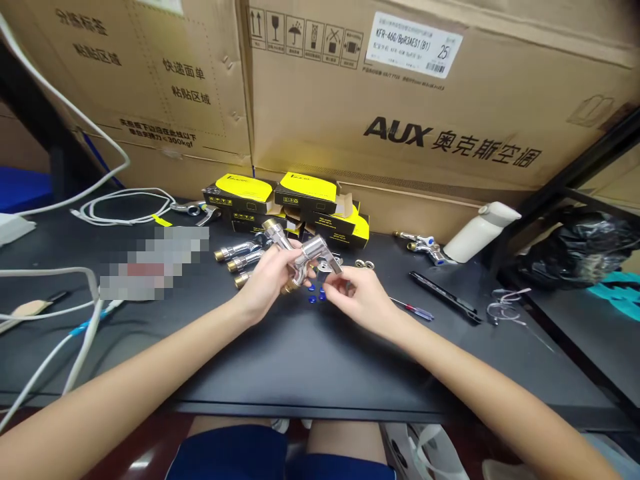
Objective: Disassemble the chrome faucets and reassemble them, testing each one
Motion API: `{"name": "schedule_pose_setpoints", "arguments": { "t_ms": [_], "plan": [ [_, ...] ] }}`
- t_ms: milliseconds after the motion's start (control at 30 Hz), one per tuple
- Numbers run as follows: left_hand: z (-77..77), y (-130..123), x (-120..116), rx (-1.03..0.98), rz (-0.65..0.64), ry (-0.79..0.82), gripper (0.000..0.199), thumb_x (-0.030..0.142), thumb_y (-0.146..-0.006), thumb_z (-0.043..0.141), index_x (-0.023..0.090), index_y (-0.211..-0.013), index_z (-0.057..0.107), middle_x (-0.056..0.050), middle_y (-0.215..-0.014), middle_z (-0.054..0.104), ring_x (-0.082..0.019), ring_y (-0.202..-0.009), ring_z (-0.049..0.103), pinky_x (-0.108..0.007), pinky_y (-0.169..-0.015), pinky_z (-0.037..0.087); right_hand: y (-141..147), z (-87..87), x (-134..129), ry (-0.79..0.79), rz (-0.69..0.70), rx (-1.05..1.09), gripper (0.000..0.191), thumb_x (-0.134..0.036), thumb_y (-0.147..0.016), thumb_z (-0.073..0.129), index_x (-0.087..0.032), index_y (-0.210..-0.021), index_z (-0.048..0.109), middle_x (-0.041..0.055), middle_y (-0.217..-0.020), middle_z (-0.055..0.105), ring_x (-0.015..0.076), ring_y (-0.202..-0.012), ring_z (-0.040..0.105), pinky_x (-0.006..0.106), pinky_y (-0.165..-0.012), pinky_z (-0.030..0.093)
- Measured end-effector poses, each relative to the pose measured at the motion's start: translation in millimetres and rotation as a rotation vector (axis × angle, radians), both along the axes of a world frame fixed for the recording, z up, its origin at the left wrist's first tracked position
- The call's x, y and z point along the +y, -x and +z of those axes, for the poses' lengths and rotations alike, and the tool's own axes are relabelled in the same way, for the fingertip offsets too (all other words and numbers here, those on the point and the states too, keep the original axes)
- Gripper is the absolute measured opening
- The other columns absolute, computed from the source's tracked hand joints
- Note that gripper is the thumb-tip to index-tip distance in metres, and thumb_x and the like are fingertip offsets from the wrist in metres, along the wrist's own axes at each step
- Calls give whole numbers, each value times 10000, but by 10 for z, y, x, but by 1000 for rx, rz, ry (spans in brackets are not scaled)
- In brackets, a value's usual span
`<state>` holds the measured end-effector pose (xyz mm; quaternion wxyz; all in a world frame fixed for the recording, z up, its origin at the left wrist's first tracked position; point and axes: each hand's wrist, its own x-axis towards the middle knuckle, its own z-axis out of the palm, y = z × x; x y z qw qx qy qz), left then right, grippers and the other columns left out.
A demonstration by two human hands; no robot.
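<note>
My left hand [267, 280] grips a chrome valve [314, 248] with brass ends, raised over the middle of the black table. Beside the valve's lever, on its right, is my right hand [357, 293], its fingers curled with thumb and forefinger close together; whatever is between them is too small to make out. Several small blue caps [313, 299] lie on the table between the hands. More chrome valves with brass ends [239, 251] rest to the left, partly behind my left hand. Two small round rings [365, 264] lie behind my right hand.
Yellow and black boxes [243, 191] are stacked at the back. On the right are a white bottle [480, 233], another valve [425, 247], a screwdriver [419, 311], a black pen-like tool [445, 297] and glasses [507, 308]. White cables [93, 313] cross the left side. Large cartons [320, 100] stand behind.
</note>
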<state>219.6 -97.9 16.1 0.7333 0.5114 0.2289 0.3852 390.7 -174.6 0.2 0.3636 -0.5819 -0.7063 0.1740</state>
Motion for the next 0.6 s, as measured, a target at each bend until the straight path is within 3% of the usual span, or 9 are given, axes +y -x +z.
{"name": "schedule_pose_setpoints", "arguments": {
  "t_ms": [67, 200, 267, 333, 433, 600],
  "plan": [
    [-35, 2, -49, 80, 33, -199, 190, 295, -839, 595, 195, -972, 502, -19, -841, 643, -162, -750, 641, -275, -685, 527, -87, 30, -34, 219, -20, 417, 139, -258, -832, 574, -152, -772, 640, 11, -662, 599, 114, -539, 525, 225, -461, 451],
    [-123, 48, -60, 237, 77, -749, 220, 234, -824, 649, 213, -1018, 547, -65, -1042, 660, -195, -965, 632, -315, -863, 494, -194, 78, -94, 585, 169, 1004, 363, -466, -867, 534, -143, -961, 670, 83, -895, 673, 135, -636, 598, 213, -420, 494],
    [-164, 67, -16, 255, -15, -1002, 244, 169, -804, 654, 225, -1035, 597, -75, -1141, 664, -221, -1090, 605, -356, -977, 445, -184, 87, -121, 605, 211, 1099, 419, -535, -876, 530, -153, -976, 669, 83, -910, 680, 135, -667, 613, 204, -442, 515],
    [-188, 72, 23, 265, -109, -1151, 235, 134, -816, 624, 233, -1028, 642, -76, -1198, 663, -235, -1168, 576, -394, -1068, 379, -149, 87, -142, 501, 167, 1077, 364, -504, -848, 611, -159, -951, 669, 55, -829, 674, 120, -643, 599, 185, -440, 509],
    [-179, 66, 3, 296, -132, -1167, 213, 163, -848, 602, 238, -1035, 672, -80, -1227, 659, -244, -1178, 578, -391, -1059, 395, -110, 83, -155, 357, 89, 952, 304, -422, -797, 703, -163, -954, 676, 18, -763, 648, 105, -610, 572, 187, -446, 509],
    [-111, 47, -159, 325, 18, -915, 180, 282, -823, 669, 216, -990, 680, -87, -1043, 690, -249, -971, 640, -354, -898, 495, -130, 97, -188, 114, 115, 656, 292, -376, -838, 671, -207, -1077, 666, 48, -993, 670, 149, -773, 615, 232, -540, 537]
  ]
}}
